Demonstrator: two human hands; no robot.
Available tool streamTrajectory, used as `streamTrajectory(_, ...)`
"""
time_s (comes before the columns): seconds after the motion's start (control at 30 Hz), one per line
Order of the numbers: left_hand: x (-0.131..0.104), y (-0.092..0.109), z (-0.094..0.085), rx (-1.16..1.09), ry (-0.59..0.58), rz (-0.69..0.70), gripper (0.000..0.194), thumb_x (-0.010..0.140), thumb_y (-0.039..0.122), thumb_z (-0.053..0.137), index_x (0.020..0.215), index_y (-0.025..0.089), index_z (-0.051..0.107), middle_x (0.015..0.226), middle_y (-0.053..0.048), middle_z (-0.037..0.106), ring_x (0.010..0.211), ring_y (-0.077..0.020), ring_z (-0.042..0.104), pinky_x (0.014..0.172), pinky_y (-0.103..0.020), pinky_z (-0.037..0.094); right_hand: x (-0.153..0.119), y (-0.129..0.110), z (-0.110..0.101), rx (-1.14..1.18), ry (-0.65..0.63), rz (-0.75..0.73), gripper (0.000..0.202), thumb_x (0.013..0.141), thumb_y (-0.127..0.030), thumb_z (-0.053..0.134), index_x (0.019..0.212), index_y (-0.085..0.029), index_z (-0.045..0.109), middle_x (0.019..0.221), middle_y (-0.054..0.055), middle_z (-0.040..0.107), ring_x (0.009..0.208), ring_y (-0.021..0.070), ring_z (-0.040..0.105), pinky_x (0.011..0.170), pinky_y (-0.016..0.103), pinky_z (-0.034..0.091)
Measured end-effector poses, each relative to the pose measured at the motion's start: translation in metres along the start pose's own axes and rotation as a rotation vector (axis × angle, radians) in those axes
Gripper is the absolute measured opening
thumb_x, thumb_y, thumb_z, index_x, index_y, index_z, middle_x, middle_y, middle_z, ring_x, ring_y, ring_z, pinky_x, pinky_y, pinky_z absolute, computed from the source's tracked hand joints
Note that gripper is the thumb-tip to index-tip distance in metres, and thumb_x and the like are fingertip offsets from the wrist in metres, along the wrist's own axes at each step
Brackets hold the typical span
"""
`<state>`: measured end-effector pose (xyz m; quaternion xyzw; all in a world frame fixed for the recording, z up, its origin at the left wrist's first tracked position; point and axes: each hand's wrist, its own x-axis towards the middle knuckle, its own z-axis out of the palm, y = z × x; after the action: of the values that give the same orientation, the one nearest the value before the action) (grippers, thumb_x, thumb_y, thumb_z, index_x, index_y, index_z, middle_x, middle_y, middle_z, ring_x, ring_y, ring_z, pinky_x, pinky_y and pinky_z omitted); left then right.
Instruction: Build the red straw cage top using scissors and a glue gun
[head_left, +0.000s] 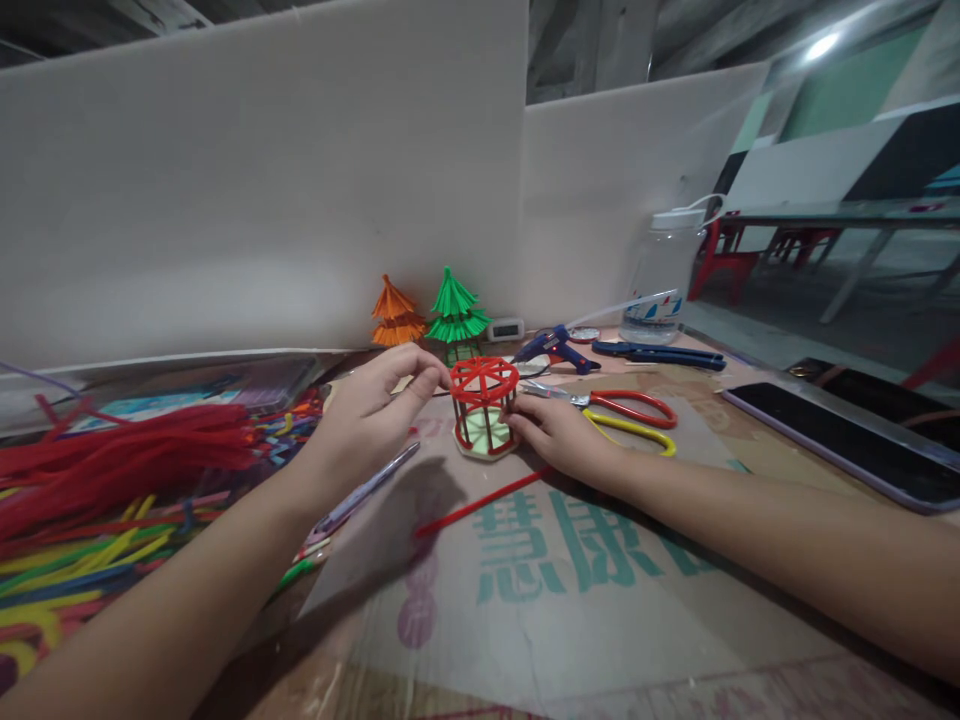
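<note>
A small round pavilion frame [485, 380] stands upright on a pale base. It has a red spoked top, dark posts and a red lower ring, apparently of pipe cleaners. My right hand [559, 432] grips its right side between thumb and fingers. At the upper left rim is my left hand [390, 395], thumb and fingers pinched together; whatever they may hold is too small to make out. A loose red pipe cleaner [480, 502] lies on the sheet in front, one end passing near my right hand.
Behind stand orange [396, 312] and green [452, 308] little trees and a blue glue gun [556, 348]. To the right are scissors [630, 408], blue pliers [660, 355], a bottle [660, 270] and a phone [847, 440]. Coloured pipe cleaners [97, 540] are heaped at left.
</note>
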<state>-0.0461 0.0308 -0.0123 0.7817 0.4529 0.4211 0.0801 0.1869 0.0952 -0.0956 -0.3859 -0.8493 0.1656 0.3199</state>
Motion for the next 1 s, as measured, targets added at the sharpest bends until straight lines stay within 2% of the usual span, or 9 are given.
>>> streamTrajectory(0.13,0.002,0.001,-0.001,0.114,0.012,0.049,0.040,0.101,0.038,0.038,0.068,0.021,0.054,0.068,0.000,0.056,0.067,-0.0165,0.054,0.063,-0.029,0.041,0.000,-0.001,0.000,-0.010,-0.012,0.014,0.020,0.098,-0.026,0.049,0.088,-0.019,0.064,0.088,0.005,0.068,0.081,0.0183,0.059,0.071,0.028,0.039)
streamTrajectory(0.23,0.002,0.006,-0.004,0.144,-0.226,0.182,0.037,0.098,0.034,0.047,0.065,0.020,0.057,0.068,0.000,0.056,0.068,-0.0160,0.055,0.066,-0.029,0.043,0.000,-0.002,0.000,-0.017,-0.017,0.016,0.020,0.098,-0.025,0.049,0.086,-0.018,0.064,0.087,0.005,0.068,0.079,0.0178,0.058,0.070,0.028,0.039)
streamTrajectory(0.3,0.000,0.010,-0.005,0.054,-0.447,0.256,0.015,0.094,0.032,0.058,0.087,0.023,0.068,0.089,-0.002,0.066,0.086,-0.0176,0.061,0.077,-0.029,0.048,0.000,-0.002,0.000,-0.024,-0.015,0.021,0.020,0.098,-0.025,0.049,0.087,-0.018,0.064,0.087,0.005,0.068,0.079,0.0179,0.058,0.069,0.028,0.038)
streamTrajectory(0.37,-0.002,0.011,-0.004,-0.075,-0.541,0.245,0.027,0.090,0.031,0.066,0.116,0.027,0.064,0.112,-0.005,0.067,0.101,-0.0191,0.063,0.085,-0.030,0.050,0.000,-0.002,0.001,-0.019,-0.008,0.022,0.019,0.099,-0.026,0.049,0.090,-0.018,0.064,0.089,0.006,0.069,0.080,0.0185,0.058,0.070,0.028,0.038)
streamTrajectory(0.4,-0.002,0.010,-0.003,-0.129,-0.498,0.201,0.032,0.089,0.031,0.067,0.120,0.026,0.061,0.112,-0.005,0.067,0.097,-0.0183,0.064,0.082,-0.030,0.052,0.000,-0.002,0.001,-0.013,-0.007,0.020,0.019,0.099,-0.026,0.049,0.090,-0.018,0.065,0.090,0.006,0.069,0.081,0.0186,0.058,0.070,0.028,0.038)
streamTrajectory(0.47,-0.002,0.007,-0.001,-0.128,-0.317,0.092,0.015,0.088,0.034,0.067,0.097,0.023,0.063,0.088,-0.001,0.066,0.075,-0.0147,0.061,0.066,-0.026,0.049,0.000,-0.002,0.001,-0.002,-0.007,0.014,0.019,0.099,-0.027,0.049,0.089,-0.018,0.064,0.089,0.005,0.069,0.079,0.0181,0.058,0.069,0.028,0.038)
streamTrajectory(0.53,-0.001,0.003,0.000,-0.026,-0.179,0.010,0.027,0.090,0.036,0.062,0.070,0.021,0.053,0.065,0.003,0.055,0.058,-0.0117,0.051,0.054,-0.024,0.040,0.000,-0.001,0.002,0.002,-0.013,0.013,0.019,0.098,-0.026,0.050,0.087,-0.019,0.063,0.086,0.005,0.068,0.078,0.0176,0.057,0.069,0.028,0.038)
streamTrajectory(0.6,0.000,0.001,0.002,0.058,-0.120,-0.020,0.038,0.093,0.038,0.055,0.061,0.020,0.045,0.056,0.004,0.045,0.053,-0.0109,0.043,0.051,-0.024,0.034,0.000,-0.002,0.002,0.003,-0.021,0.019,0.018,0.098,-0.025,0.050,0.087,-0.019,0.063,0.085,0.004,0.067,0.077,0.0175,0.057,0.069,0.028,0.038)
streamTrajectory(1.0,-0.002,-0.002,0.008,-0.064,-0.134,0.004,0.011,0.085,0.027,0.070,0.078,0.019,0.068,0.079,0.001,0.071,0.075,-0.0146,0.064,0.071,-0.027,0.046,0.001,0.000,0.003,0.011,0.010,-0.011,0.018,0.098,-0.024,0.052,0.082,-0.019,0.059,0.080,0.002,0.062,0.073,0.0162,0.054,0.067,0.027,0.035)
